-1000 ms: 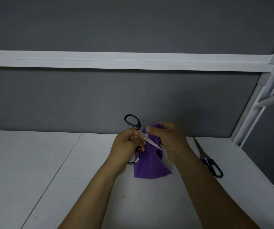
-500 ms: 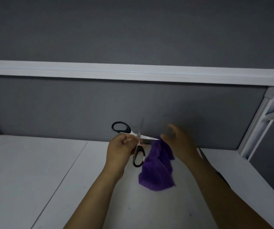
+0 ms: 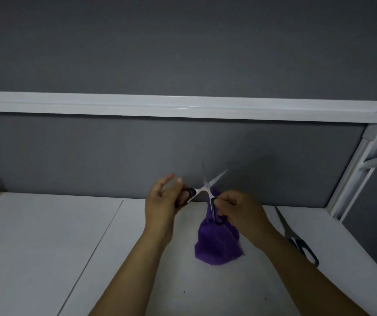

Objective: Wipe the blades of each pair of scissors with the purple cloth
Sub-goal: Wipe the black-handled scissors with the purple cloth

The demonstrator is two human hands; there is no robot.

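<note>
"Purple cloth (image 3: 217, 245), where is it?"

"Bunched under the right hand (image 3: 240, 208), hanging toward the white table (image 3: 46, 247). Whether its lower edge touches the top, I cannot tell."

"And the scissors (image 3: 205, 188)?"

"Held up between both hands, blades spread in an X with the tips up before the grey partition (image 3: 92, 151). The left hand (image 3: 162, 201) grips one black handle, forefinger and thumb loosely out. The right hand's fingers are curled, pinching the other handle and the cloth."

"Room around them?"

"Bare tabletop runs left past a seam (image 3: 103, 236). The second scissors (image 3: 297, 240) lie near the table's right edge, apart from the right forearm. The white rail (image 3: 183, 106) is well above the blade tips."
</note>
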